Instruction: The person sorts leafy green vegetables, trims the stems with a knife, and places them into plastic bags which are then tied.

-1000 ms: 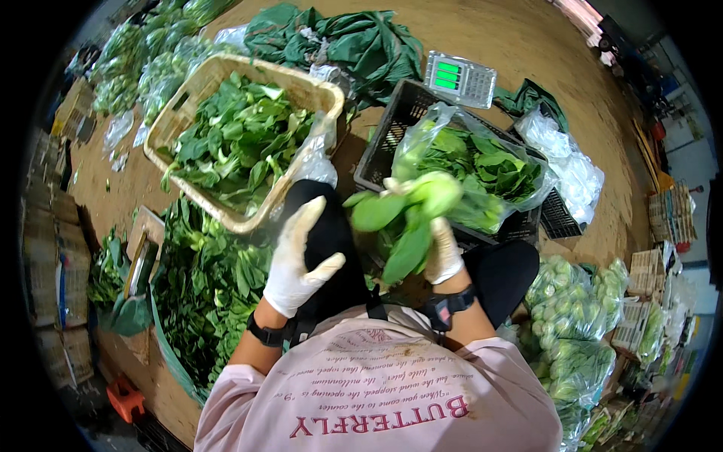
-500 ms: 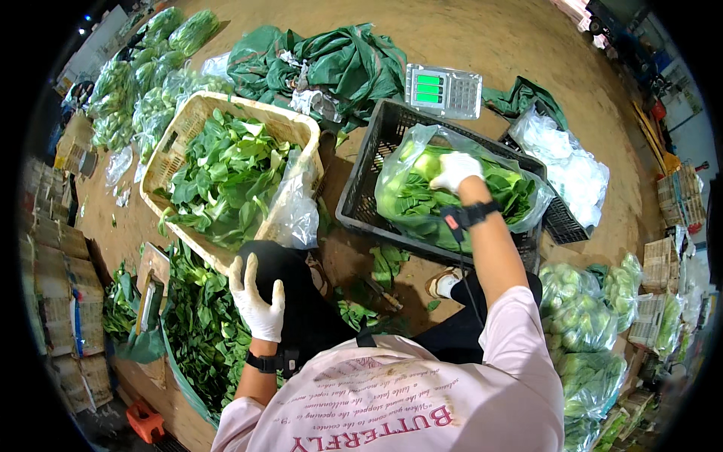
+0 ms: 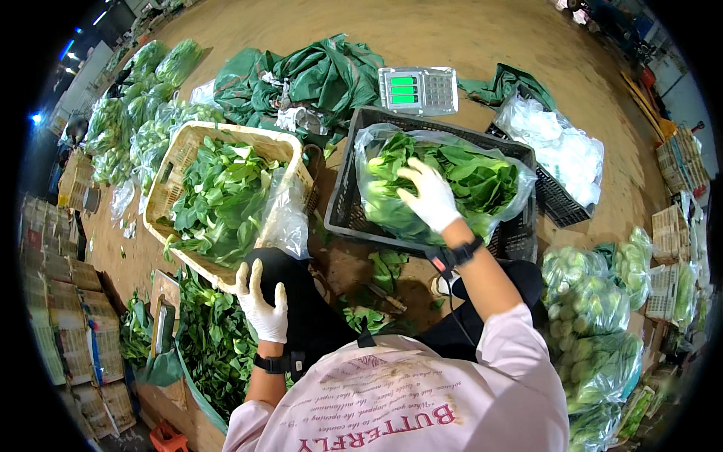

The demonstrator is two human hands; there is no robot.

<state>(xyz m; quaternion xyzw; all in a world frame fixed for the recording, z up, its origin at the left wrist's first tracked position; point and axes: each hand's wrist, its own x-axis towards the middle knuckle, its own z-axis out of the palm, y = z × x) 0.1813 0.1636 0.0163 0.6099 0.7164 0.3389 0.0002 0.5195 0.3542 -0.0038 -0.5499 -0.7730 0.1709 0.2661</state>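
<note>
A grey weighing scale [image 3: 418, 90] beside crumpled green tarp [image 3: 316, 75], bagged greens [image 3: 595, 331] at right.

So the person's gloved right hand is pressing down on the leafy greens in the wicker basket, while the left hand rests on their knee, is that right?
Not quite. In the head view the right hand is on the leafy greens in the clear plastic bag inside the black plastic crate, not the wicker basket. The left hand does rest on the knee.

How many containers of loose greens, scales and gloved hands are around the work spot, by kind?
Black plastic crate, bag-lined: 1
Tan woven basket: 1
Digital scale: 1
White-gloved hands: 2 (left hand on the knee, right hand on the bagged greens)
Total: 5
</note>
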